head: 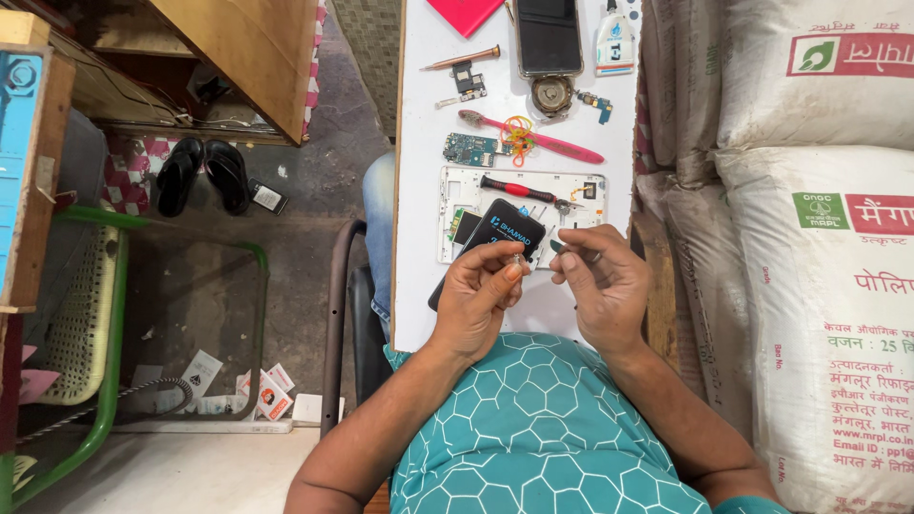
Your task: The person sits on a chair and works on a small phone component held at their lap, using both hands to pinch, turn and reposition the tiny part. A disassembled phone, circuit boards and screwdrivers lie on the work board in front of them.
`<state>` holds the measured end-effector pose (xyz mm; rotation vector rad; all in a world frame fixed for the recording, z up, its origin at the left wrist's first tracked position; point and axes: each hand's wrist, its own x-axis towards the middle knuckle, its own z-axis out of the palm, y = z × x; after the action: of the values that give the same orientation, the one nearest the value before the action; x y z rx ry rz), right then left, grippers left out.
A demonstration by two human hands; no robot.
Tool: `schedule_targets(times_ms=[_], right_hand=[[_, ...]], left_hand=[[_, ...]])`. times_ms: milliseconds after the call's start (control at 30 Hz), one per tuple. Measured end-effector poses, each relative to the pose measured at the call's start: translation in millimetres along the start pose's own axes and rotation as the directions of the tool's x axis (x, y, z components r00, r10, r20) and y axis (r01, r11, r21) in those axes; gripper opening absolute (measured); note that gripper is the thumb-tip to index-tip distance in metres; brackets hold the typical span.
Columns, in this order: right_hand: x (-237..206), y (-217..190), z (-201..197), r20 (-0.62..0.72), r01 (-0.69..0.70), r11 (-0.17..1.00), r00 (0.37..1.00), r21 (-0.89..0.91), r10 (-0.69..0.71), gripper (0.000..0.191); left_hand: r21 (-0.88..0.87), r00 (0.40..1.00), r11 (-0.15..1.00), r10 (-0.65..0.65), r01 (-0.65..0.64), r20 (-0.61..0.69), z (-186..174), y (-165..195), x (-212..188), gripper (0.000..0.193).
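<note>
left hand (479, 295), right hand (602, 281) — pinching tiny parts

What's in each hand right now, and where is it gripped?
The left hand pinches a tiny metal part at its fingertips; the right hand pinches a small dark piece by its edge. What either piece is cannot be told.

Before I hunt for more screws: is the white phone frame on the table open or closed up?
Open: the white phone frame lies bare, a red-handled screwdriver resting inside it.
</note>
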<state>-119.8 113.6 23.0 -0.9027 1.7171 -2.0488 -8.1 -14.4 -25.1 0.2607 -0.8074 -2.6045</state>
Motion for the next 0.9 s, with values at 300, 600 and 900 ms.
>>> schedule_targets(times_ms=[300, 600, 900], right_hand=[[0, -7, -2, 0.037, -0.018, 0.999, 0.999, 0.037, 0.017, 0.013], [5, -16, -2, 0.130, -0.035, 0.998, 0.991, 0.051, 0.028, 0.015], [9, -17, -8, 0.178, -0.055, 0.998, 0.983, 0.031, 0.049, 0.016]], left_hand=[[0.154, 0.998, 0.987, 0.054, -0.050, -0.025, 5, 0, -3, 0.030], [0.328, 0.990, 0.936, 0.140, -0.131, -0.004, 12, 2, -6, 0.032], [0.405, 0.974, 0.886, 0.205, -0.228, 0.100, 23, 8, -10, 0.032]])
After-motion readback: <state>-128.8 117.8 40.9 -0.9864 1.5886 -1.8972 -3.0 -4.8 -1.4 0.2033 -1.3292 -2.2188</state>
